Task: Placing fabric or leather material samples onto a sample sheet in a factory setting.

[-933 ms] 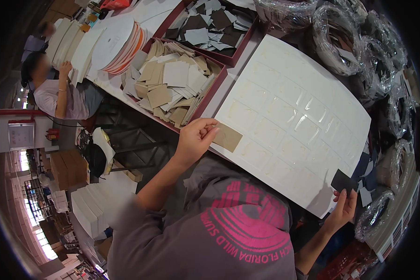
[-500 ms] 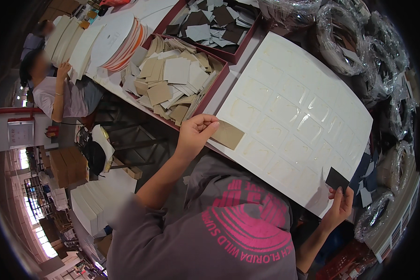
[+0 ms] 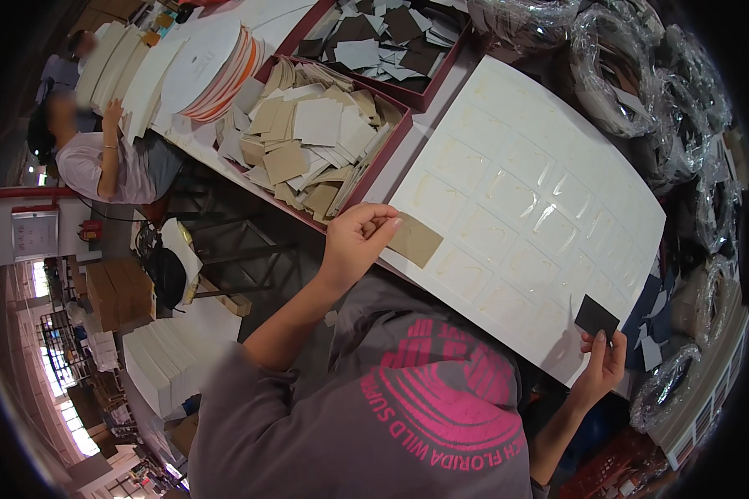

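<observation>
- Two cards are in hand: a tan card (image 3: 418, 242) at the white sheet's (image 3: 549, 341) near left edge, a dark card (image 3: 597, 316) over its near right corner.
- Left hand (image 3: 358, 243): thumb and forefinger pinched on the tan card.
- Right hand (image 3: 601, 366): thumb and fingers clamped on the dark card's near edge.
- Change: dark card has shifted inward from the sheet's right edge, and now falls within its outline; contact cannot be determined.
- Surroundings: red-walled box (image 3: 395, 143) of loose cards beyond the left hand; plastic-wrapped coils (image 3: 528, 29) beyond the sheet.
</observation>
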The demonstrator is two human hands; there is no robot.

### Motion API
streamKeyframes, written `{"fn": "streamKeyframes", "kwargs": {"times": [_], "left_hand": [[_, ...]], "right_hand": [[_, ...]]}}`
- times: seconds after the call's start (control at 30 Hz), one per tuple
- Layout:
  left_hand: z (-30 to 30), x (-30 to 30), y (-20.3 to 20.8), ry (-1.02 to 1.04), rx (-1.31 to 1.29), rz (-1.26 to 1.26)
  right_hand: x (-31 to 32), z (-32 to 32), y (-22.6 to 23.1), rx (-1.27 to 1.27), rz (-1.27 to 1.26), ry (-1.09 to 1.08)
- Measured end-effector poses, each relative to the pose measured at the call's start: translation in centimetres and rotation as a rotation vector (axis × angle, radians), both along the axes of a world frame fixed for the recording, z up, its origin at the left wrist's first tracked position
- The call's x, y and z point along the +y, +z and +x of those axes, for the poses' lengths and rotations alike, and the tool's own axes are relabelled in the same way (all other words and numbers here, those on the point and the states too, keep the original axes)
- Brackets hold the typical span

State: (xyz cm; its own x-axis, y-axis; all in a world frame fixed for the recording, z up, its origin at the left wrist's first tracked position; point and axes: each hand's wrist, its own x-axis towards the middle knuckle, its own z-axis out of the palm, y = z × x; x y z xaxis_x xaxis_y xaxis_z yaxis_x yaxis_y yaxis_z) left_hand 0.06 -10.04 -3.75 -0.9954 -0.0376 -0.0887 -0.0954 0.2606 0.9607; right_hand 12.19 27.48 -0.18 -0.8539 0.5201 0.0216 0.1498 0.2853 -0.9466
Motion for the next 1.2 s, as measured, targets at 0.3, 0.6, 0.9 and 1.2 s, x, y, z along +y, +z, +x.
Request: {"fn": "streamKeyframes", "kwargs": {"times": [0.3, 0.6, 0.9, 1.2], "left_hand": [[0.1, 0.1, 1.3, -0.038, 0.105, -0.192], [0.3, -0.1, 0.7, -0.032, 0.076, -0.138], [0.0, -0.6, 1.0, -0.138, 0.202, -0.25], [1.3, 1.5, 3.4, -0.528, 0.501, -0.718]], "right_hand": [[-0.2, -0.6, 0.1, 0.078, 0.194, 0.014], [0.0, -0.3, -0.1, 0.136, 0.173, -0.062], [0.4, 0.3, -0.6, 0.084, 0.057, -0.023], [-0.8, 0.0, 0.3, 0.062, 0.005, -0.156]]}}
